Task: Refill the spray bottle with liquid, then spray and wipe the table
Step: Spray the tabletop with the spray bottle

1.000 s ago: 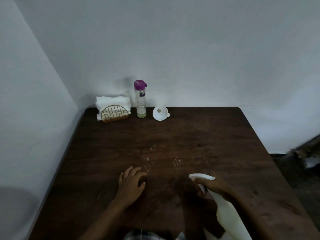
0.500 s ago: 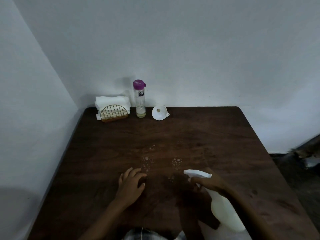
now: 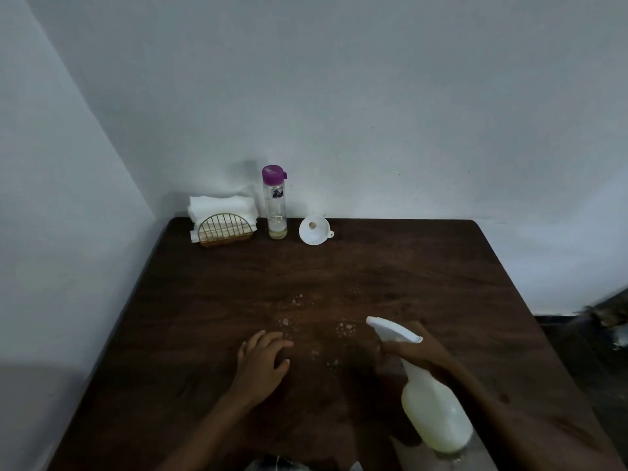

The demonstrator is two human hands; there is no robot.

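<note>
My right hand (image 3: pixel 416 353) grips the neck of a white spray bottle (image 3: pixel 433 413) holding pale yellowish liquid. Its white nozzle points left and away over the dark wooden table (image 3: pixel 407 266). Several small droplets (image 3: pixel 343 329) lie on the wood just ahead of the nozzle. My left hand (image 3: pixel 263 356) rests flat on the table left of them, fingers spread and relaxed. At the back stand a clear bottle with a purple cap (image 3: pixel 274 202) and a white funnel (image 3: pixel 314 230) lying beside it.
A gold wire holder with white napkins (image 3: pixel 222 217) sits in the back left corner. White walls close off the table's far and left sides. Dark floor and some clutter (image 3: pixel 608 317) lie beyond the right edge.
My right hand has raised the spray bottle and moved it forward, so more of its body shows. More droplets lie on the wood. My left hand has stayed in place.
</note>
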